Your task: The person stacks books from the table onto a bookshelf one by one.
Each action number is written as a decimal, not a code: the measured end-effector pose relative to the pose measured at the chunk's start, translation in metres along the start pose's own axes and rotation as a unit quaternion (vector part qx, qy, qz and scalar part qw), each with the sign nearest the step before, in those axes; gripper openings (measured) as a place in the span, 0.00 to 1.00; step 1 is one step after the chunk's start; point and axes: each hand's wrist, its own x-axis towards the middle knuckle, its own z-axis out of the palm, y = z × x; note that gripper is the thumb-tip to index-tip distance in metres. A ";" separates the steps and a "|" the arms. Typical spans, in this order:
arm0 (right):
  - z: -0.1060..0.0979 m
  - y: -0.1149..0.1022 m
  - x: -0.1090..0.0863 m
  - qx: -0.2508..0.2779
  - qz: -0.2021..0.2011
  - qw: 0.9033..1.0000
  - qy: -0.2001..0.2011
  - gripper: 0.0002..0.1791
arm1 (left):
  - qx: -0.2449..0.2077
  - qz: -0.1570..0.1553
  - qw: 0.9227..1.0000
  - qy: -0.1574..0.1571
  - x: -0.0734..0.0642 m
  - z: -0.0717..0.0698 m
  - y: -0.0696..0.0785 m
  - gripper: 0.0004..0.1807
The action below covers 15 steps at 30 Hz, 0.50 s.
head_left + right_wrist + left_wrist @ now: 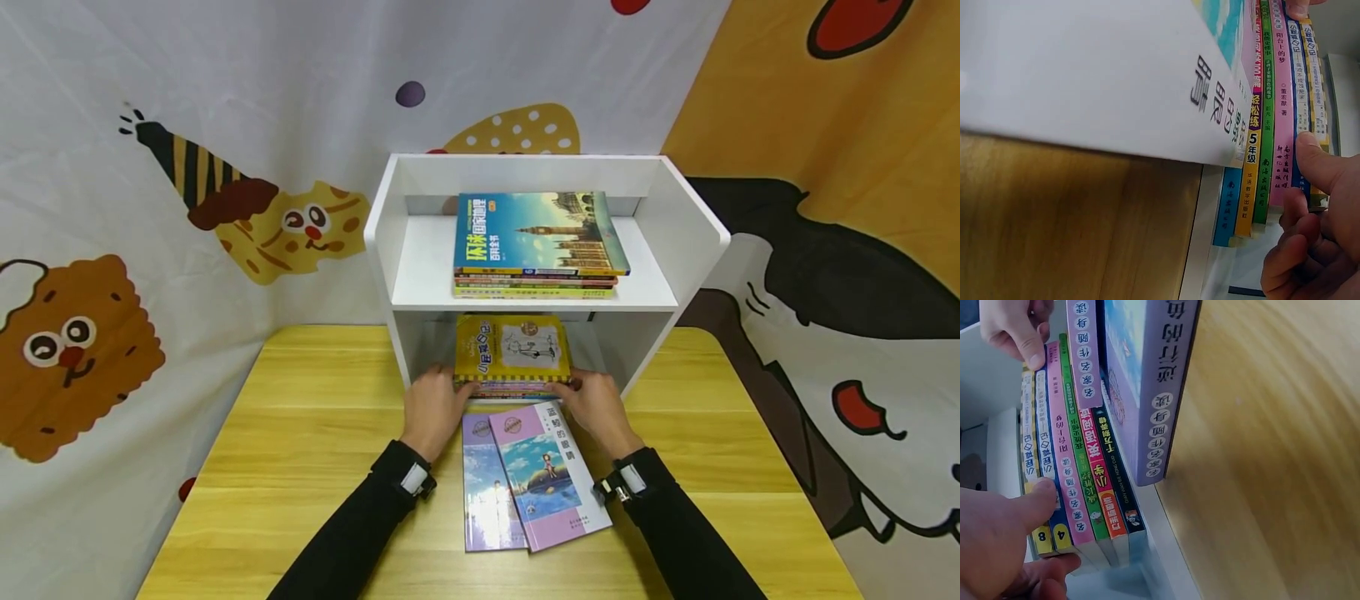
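Observation:
A stack of books (1069, 450) lies flat in the lower compartment of a white shelf (686, 225), spines facing out. The yellow comic book (487, 358) is on top. My left hand (433, 410) grips the stack's left end, its thumb (1040, 497) on the upper spines and fingers around the end. At the right end, my right hand (597, 410) holds the stack likewise, thumb on the blue spine (1301, 100) and lower fingers curled beside the ends. Between my forearms, a pink-edged book (551, 475) overlaps a lilac book (483, 483) on the table.
Another book stack, topped by a blue book with a clock tower (536, 237), lies in the upper compartment. The shelf stands at the back of the wooden table (300, 467). Behind it hangs a cartoon-printed cloth (300, 100). Shelf side walls flank both hands.

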 end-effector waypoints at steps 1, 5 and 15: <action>-0.001 0.000 -0.001 -0.001 0.000 1.000 -0.001 0.21 | 0.000 0.001 1.000 0.000 -0.001 0.000 0.000 0.23; -0.007 0.002 -0.008 -0.024 -0.013 1.000 0.007 0.14 | -0.009 0.003 1.000 -0.012 -0.006 -0.005 0.001 0.19; -0.021 -0.009 -0.027 -0.028 -0.061 0.997 0.044 0.13 | -0.062 -0.019 0.997 -0.042 -0.019 -0.027 0.008 0.13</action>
